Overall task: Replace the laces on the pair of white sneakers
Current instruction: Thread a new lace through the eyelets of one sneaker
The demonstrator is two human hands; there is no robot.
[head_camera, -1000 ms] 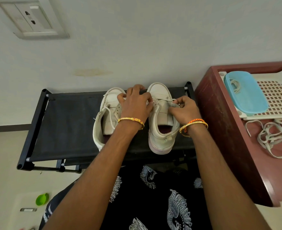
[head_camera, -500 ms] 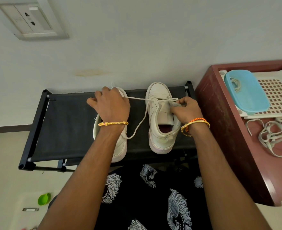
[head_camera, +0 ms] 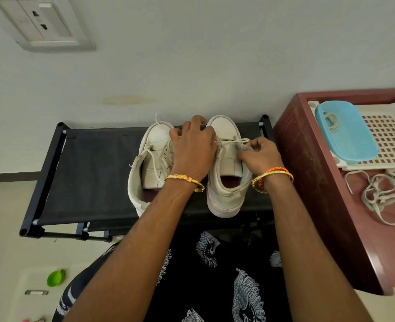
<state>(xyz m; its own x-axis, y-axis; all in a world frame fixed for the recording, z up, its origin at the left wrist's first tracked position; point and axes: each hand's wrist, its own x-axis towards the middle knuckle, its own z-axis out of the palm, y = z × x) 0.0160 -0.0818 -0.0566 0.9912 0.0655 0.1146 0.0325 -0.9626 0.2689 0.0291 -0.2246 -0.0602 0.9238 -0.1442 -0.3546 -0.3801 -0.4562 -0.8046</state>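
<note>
Standing side by side on a black fabric-topped rack (head_camera: 94, 173), two white sneakers have their long axes running away from the person, toes toward the wall (head_camera: 215, 66) and heel openings toward the camera. The left sneaker (head_camera: 150, 159) carries a loose lace trailing across its tongue and past its toe. The right sneaker (head_camera: 226, 173) has a lace (head_camera: 238, 141) threaded crosswise through its uppermost visible eyelets near the toe end. The left hand (head_camera: 193, 149) lies back-up between the two shoes, fingers curled down over the inner edge of the right sneaker's lacing area; what its grip holds is hidden beneath the hand, so I cannot tell. The right hand (head_camera: 260, 156) sits on the outer side of the right sneaker, fingers and thumb pinching the lace end and the eyelet flap in a narrow grip. Both wrists wear gold bangles, the right one also an orange thread. To the right stands a reddish-brown surface (head_camera: 312, 182) bearing a white perforated tray (head_camera: 391, 140), a blue lidded container (head_camera: 347, 131) on it, and a tangle of loose white laces (head_camera: 382, 196) near the tray's front edge. A switch plate (head_camera: 40, 24) is mounted on the wall.
</note>
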